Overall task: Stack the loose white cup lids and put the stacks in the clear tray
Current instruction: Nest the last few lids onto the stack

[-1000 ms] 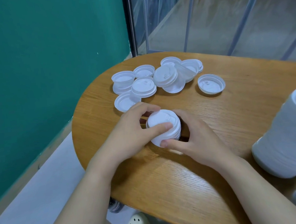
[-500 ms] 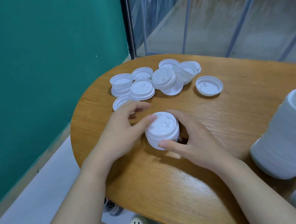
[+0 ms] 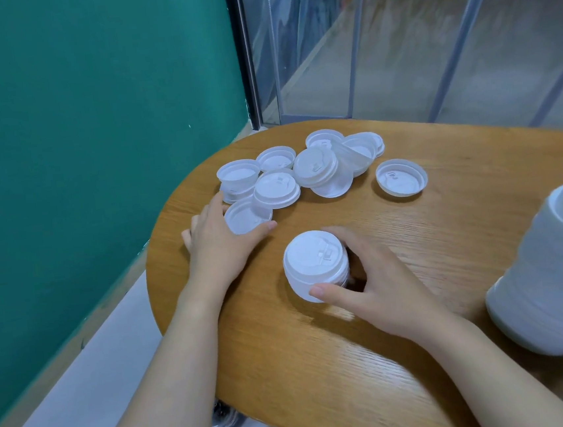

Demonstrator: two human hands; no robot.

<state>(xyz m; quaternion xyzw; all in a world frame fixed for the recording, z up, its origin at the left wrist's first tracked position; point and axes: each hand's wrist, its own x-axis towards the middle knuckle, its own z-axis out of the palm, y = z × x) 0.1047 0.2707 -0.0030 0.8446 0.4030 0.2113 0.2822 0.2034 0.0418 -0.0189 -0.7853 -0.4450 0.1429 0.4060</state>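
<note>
A short stack of white cup lids (image 3: 312, 258) stands on the round wooden table (image 3: 464, 230). My right hand (image 3: 383, 289) holds it, thumb on its near side and fingers behind it. My left hand (image 3: 217, 243) is off to the left, with thumb and fingers spanning a loose upturned lid (image 3: 248, 218) at the table's left edge. Behind that lid lie several more loose lids (image 3: 317, 167), some overlapping, and one upturned lid (image 3: 401, 178) lies apart to the right. I see no clear tray.
A long white stack of lids (image 3: 554, 273) lies on its side at the right edge, blurred. A green wall (image 3: 76, 130) stands close on the left, and glass panels (image 3: 395, 47) behind the table. The table's rounded edge drops to the floor at the left.
My left hand has left the stack and moved up and left onto the loose upturned lid. My right hand stays on the stack, now alone.
</note>
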